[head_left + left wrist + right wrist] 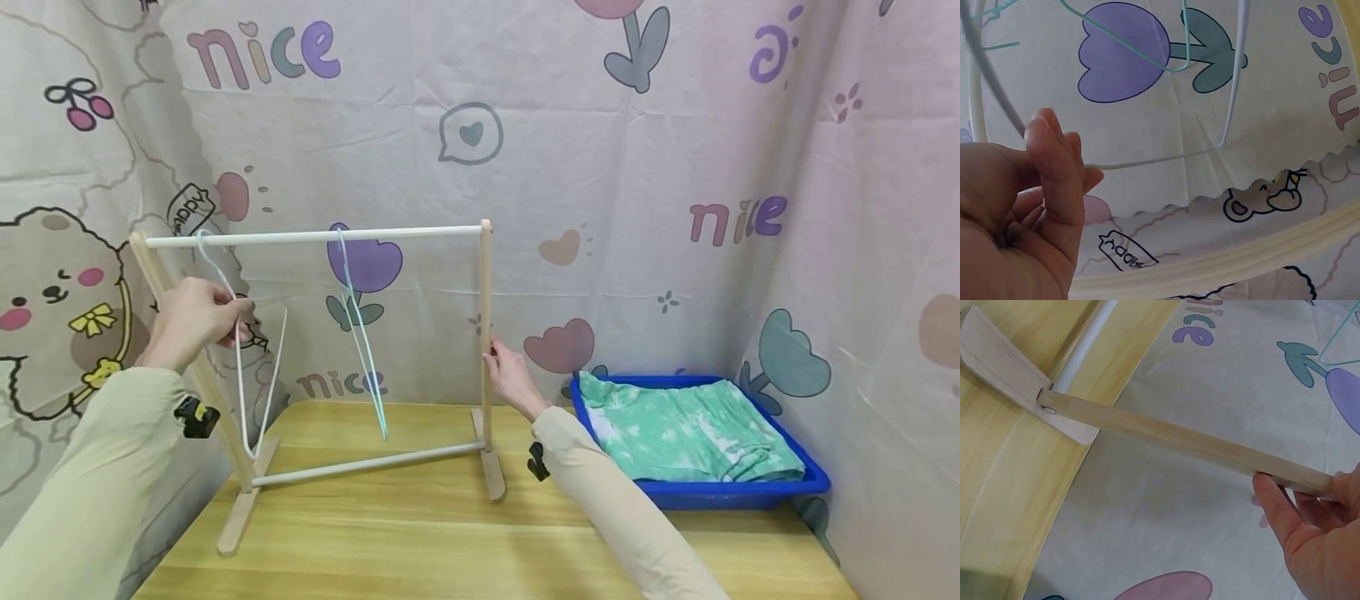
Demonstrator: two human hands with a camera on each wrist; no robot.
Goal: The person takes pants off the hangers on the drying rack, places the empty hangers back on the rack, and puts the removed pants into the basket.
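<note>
A small garment rack [315, 237] of pale wooden posts and white rods stands on the table. From its top rod hang a white hanger [242, 392] at the left and a mint-green hanger [365, 350] near the middle. My left hand [197, 321] pinches the white hanger's side between thumb and fingers; the left wrist view shows the wire [1154, 160] running past the fingertips. With thumb and fingers, my right hand [516, 379] holds the rack's right post [1179, 437] about halfway up.
A blue tray [720, 493] at the table's right holds a folded green-and-white tie-dye cloth [682, 433]. The wooden table [450, 550] spreads in front of the rack. A printed curtain [480, 192] hangs close behind and at both sides.
</note>
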